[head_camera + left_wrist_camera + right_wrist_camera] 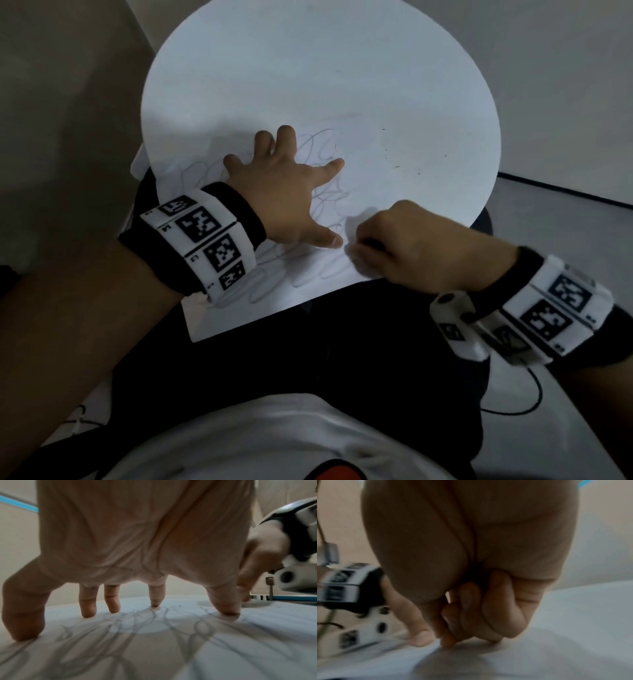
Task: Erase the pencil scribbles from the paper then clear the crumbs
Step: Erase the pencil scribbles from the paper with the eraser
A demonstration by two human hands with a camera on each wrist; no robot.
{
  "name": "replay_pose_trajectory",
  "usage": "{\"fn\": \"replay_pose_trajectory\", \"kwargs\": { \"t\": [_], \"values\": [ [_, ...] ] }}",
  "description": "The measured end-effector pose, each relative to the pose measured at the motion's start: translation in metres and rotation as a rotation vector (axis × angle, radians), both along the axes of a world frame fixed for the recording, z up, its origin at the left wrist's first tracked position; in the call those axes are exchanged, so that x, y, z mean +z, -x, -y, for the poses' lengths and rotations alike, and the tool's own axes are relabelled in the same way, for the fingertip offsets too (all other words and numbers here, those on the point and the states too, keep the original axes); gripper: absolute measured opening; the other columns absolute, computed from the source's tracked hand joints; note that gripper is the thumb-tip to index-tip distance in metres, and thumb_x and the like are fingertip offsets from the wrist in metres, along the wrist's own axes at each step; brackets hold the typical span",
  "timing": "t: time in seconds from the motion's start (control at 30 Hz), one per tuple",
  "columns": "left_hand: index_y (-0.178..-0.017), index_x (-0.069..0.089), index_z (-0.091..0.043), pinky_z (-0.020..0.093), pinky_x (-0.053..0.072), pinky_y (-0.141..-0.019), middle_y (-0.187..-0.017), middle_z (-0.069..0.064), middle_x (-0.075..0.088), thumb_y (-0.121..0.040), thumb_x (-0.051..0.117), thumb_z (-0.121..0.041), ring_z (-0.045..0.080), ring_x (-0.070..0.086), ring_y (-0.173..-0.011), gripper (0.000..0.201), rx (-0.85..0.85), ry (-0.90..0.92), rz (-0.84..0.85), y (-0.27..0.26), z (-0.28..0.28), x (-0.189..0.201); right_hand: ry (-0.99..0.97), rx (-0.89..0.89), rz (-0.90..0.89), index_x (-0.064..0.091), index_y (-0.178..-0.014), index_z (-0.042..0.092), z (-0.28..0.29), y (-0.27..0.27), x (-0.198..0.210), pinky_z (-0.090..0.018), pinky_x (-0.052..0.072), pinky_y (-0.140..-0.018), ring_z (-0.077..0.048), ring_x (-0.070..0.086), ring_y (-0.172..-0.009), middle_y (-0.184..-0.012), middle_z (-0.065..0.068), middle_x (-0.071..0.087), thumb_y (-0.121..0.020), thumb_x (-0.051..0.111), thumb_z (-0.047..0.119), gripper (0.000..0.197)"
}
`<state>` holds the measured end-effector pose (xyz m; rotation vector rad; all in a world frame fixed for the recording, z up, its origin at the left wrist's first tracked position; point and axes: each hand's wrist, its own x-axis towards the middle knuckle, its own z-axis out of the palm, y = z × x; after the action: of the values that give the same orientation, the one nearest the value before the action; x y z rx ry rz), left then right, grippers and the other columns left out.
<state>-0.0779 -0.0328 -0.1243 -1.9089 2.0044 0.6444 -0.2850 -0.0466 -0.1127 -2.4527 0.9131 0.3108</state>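
I keep the left hand (pixel 287 192) spread, fingertips (pixel 155 603) pressing the paper (pixel 342 274) flat, and rub short strokes away from it. Right hand (pixel 394 246) is curled, pinching something I cannot make out, presumably the eraser. Scribbles (pixel 322 205) lie under and between both hands, at the table's (pixel 308 68) near edge.

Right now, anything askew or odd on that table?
Yes: the white paper sheet overhangs the round white table's near and left edges, unsupported there. The left hand pins it with spread fingertips. Small dark specks, possibly eraser crumbs, dot the tabletop to the right.
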Motion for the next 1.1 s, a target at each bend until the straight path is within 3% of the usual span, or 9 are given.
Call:
{"fn": "replay_pose_trajectory", "kwargs": {
  "t": [0.13,0.23,0.4,0.57,0.7,0.83,0.97,1.1],
  "values": [
    [-0.151,0.005,-0.059,0.065,0.035,-0.102,-0.142,0.006,0.013,-0.059,0.058,-0.094,0.034,0.017,-0.135,0.112,0.030,-0.001,-0.002,-0.002,0.005,0.002,0.095,-0.064,0.013,0.046,-0.062,0.020,0.020,0.008,0.003,-0.030,0.034,-0.061,-0.027,0.050,-0.058,-0.063,-0.009,0.058,-0.099,0.052,0.034,0.039],
    [-0.152,0.004,-0.059,0.062,0.035,-0.101,-0.144,0.006,0.013,-0.059,0.057,-0.095,0.034,0.017,-0.136,0.113,0.017,-0.009,0.012,-0.004,0.005,0.002,0.010,-0.006,0.012,0.041,-0.062,0.023,-0.001,-0.003,0.000,-0.035,0.042,-0.061,-0.015,0.044,-0.054,-0.059,0.002,0.050,-0.099,0.051,0.036,0.040],
    [-0.152,0.006,-0.058,0.064,0.036,-0.100,-0.143,0.008,0.014,-0.060,0.059,-0.093,0.035,0.018,-0.134,0.111,0.048,-0.002,-0.009,-0.006,0.009,0.003,0.053,-0.091,0.015,0.051,-0.064,0.019,0.020,0.006,0.002,-0.031,0.039,-0.061,-0.022,0.049,-0.057,-0.063,-0.005,0.060,-0.099,0.052,0.036,0.039],
    [-0.152,0.006,-0.059,0.063,0.037,-0.100,-0.143,0.007,0.015,-0.059,0.059,-0.094,0.034,0.018,-0.134,0.112,0.040,-0.005,0.007,-0.008,0.010,0.002,0.002,-0.012,0.010,0.040,-0.061,0.024,0.001,-0.004,0.000,-0.032,0.040,-0.061,-0.014,0.042,-0.053,-0.058,0.004,0.048,-0.099,0.052,0.035,0.042],
    [-0.152,0.006,-0.058,0.064,0.037,-0.099,-0.143,0.008,0.015,-0.059,0.059,-0.093,0.034,0.019,-0.133,0.112,0.052,-0.009,-0.001,-0.008,0.011,0.002,0.078,-0.082,0.009,0.044,-0.062,0.022,0.018,0.003,0.003,-0.031,0.037,-0.063,-0.026,0.050,-0.059,-0.065,-0.008,0.061,-0.100,0.051,0.034,0.041],
    [-0.151,0.005,-0.059,0.064,0.037,-0.100,-0.144,0.007,0.014,-0.058,0.059,-0.094,0.034,0.018,-0.134,0.113,0.043,-0.010,0.013,-0.010,0.011,0.002,-0.006,-0.013,0.001,0.040,-0.061,0.024,-0.005,-0.005,0.001,-0.031,0.038,-0.061,-0.009,0.039,-0.051,-0.057,0.006,0.045,-0.100,0.051,0.035,0.042],
    [-0.151,0.005,-0.059,0.065,0.037,-0.100,-0.143,0.007,0.014,-0.058,0.059,-0.094,0.034,0.019,-0.133,0.113,0.054,-0.015,-0.001,-0.009,0.012,0.003,0.048,-0.076,0.005,0.041,-0.060,0.023,0.012,0.001,0.005,-0.033,0.040,-0.062,-0.017,0.045,-0.054,-0.060,-0.002,0.052,-0.099,0.051,0.035,0.042],
    [-0.151,0.005,-0.059,0.064,0.037,-0.099,-0.143,0.006,0.014,-0.058,0.060,-0.093,0.034,0.019,-0.133,0.113,0.050,-0.014,0.010,-0.011,0.012,0.003,0.011,0.016,0.010,0.045,-0.064,0.018,-0.008,-0.006,0.002,-0.028,0.032,-0.060,-0.009,0.038,-0.050,-0.056,0.007,0.041,-0.100,0.050,0.033,0.039]
  ]
}}
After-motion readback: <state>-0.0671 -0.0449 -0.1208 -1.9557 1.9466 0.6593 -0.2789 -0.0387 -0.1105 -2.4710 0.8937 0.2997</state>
